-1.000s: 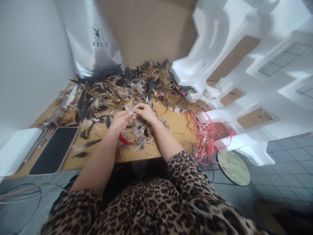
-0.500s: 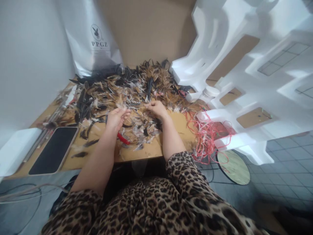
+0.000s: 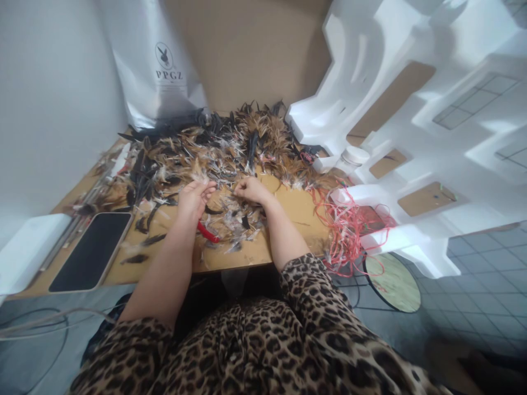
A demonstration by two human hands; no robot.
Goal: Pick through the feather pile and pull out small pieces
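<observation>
Single head-worn camera; looked forward and down past leopard-print sleeves [image 3: 307,277] onto the near tabletop [image 3: 294,206].

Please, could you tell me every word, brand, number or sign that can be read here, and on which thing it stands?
"PPGZ": on the silver bag, under a rabbit-head sign.
Too small to read: the fine print below these letters, and the tiny mark beside the sign.
I can read no other text.

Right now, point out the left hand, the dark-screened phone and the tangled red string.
Left hand [image 3: 192,199], head view: middle of the hand.
Phone [image 3: 91,252], head view: middle of its screen.
Tangled red string [image 3: 345,238], head view: middle of the tangle.
</observation>
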